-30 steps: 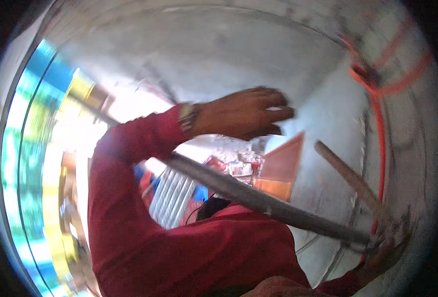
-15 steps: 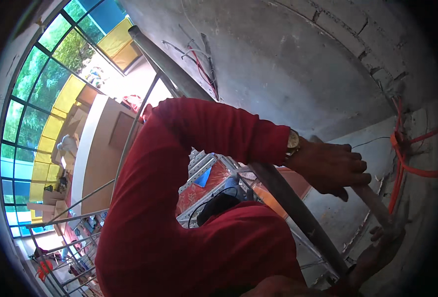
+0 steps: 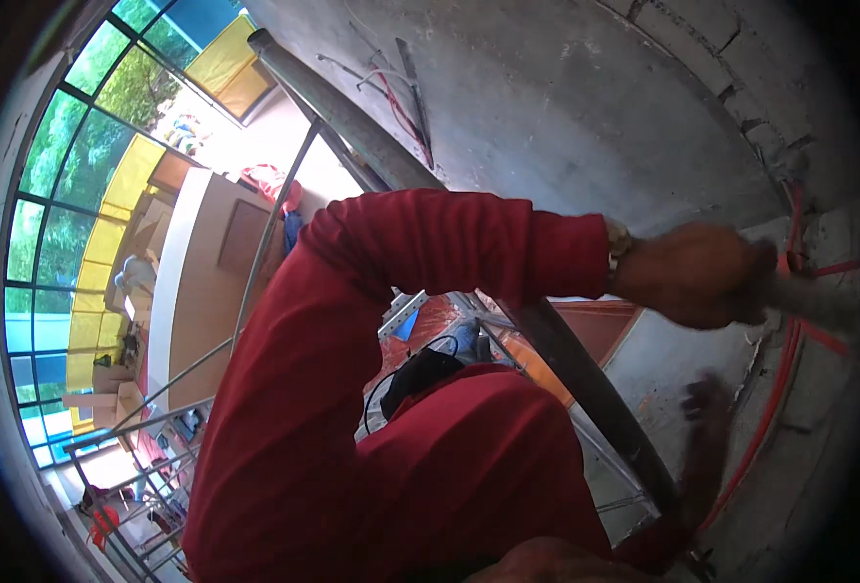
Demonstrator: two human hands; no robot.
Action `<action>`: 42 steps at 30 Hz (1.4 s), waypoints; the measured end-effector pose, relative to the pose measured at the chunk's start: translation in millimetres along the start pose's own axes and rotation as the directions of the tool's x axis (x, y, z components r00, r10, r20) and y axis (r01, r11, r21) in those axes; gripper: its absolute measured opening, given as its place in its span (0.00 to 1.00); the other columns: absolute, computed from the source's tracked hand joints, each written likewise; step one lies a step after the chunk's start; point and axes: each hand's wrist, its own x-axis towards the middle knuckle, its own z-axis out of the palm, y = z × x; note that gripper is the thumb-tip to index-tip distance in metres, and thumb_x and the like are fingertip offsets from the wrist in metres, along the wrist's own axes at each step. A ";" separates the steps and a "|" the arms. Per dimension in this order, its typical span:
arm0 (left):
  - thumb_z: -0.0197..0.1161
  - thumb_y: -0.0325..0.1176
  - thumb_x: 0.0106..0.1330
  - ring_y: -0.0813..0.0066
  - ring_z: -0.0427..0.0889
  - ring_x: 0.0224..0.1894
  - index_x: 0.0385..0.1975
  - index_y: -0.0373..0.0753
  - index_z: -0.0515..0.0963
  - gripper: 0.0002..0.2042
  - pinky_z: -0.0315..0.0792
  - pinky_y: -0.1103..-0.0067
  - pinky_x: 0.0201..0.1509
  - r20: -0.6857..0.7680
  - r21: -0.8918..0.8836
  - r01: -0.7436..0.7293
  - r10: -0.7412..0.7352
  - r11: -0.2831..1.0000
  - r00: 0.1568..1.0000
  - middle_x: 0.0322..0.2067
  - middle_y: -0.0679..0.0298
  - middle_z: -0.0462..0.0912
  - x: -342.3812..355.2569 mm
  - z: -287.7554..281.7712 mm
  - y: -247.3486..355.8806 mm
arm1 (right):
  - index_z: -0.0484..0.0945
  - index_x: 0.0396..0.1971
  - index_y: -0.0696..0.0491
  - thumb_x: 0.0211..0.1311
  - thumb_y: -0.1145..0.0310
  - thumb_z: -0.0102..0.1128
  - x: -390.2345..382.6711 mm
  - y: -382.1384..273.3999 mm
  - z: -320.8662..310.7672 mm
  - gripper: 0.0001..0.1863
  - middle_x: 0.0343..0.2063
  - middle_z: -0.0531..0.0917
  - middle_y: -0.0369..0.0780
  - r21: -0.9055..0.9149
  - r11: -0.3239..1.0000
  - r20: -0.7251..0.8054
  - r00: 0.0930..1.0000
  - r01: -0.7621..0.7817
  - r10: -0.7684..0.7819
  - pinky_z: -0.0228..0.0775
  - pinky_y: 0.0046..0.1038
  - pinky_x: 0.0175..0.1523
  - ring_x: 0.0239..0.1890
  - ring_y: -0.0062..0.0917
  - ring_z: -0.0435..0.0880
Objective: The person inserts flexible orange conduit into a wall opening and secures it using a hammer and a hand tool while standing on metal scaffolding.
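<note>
My left arm, in a red sleeve with a watch at the wrist, reaches across to the right. My left hand (image 3: 697,277) is closed round a pale grey rod-like piece (image 3: 813,299), whose far end is smeared by motion and its kind hidden. The piece sits in front of red-orange conduits (image 3: 787,360) that run along the rough wall. Lower down, in shadow, my right hand (image 3: 707,400) is raised beside the wall with its fingers apart. Nothing shows in it, though it is blurred.
A thick dark metal pole (image 3: 585,389) slants between my arms and up to the left. Bare grey wall (image 3: 566,126) with loose wires (image 3: 401,117) lies beyond. Thin scaffold bars (image 3: 182,374) and a large pale panel (image 3: 192,291) stand at the left, before tall windows.
My left hand has moved right and slightly up with the grey piece, which has swung toward the wall. My right hand has come off its lower end and moved up and left.
</note>
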 end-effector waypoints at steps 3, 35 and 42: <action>0.71 0.47 0.60 0.54 0.82 0.27 0.44 0.31 0.74 0.24 0.76 0.64 0.32 -0.278 0.013 0.015 -0.010 1.000 0.961 0.26 0.53 0.81 6.5 -53.8 3.0 | 0.71 0.63 0.51 0.57 0.44 0.68 -17.2 -15.2 21.0 0.39 0.45 0.82 0.46 -0.354 0.930 0.495 0.864 0.101 0.095 0.73 0.37 0.46 0.39 0.36 0.81; 0.66 0.32 0.67 0.85 0.67 0.12 0.32 0.41 0.75 0.06 0.63 0.83 0.13 -0.937 -0.229 0.576 -0.337 0.785 0.087 0.15 0.74 0.69 -355.3 -376.3 -110.6 | 0.76 0.57 0.54 0.45 0.50 0.78 -12.8 -38.2 39.0 0.39 0.37 0.85 0.48 -0.429 0.893 0.559 0.817 0.138 0.142 0.75 0.44 0.41 0.37 0.47 0.84; 0.66 0.36 0.67 0.88 0.65 0.13 0.27 0.44 0.72 0.10 0.61 0.84 0.14 -0.870 -0.322 0.631 -0.483 0.706 0.097 0.14 0.76 0.67 -374.4 -366.3 -151.8 | 0.76 0.56 0.53 0.44 0.49 0.78 -14.2 -35.0 39.0 0.40 0.38 0.85 0.48 -0.446 0.886 0.548 0.821 0.126 0.159 0.75 0.45 0.40 0.36 0.47 0.84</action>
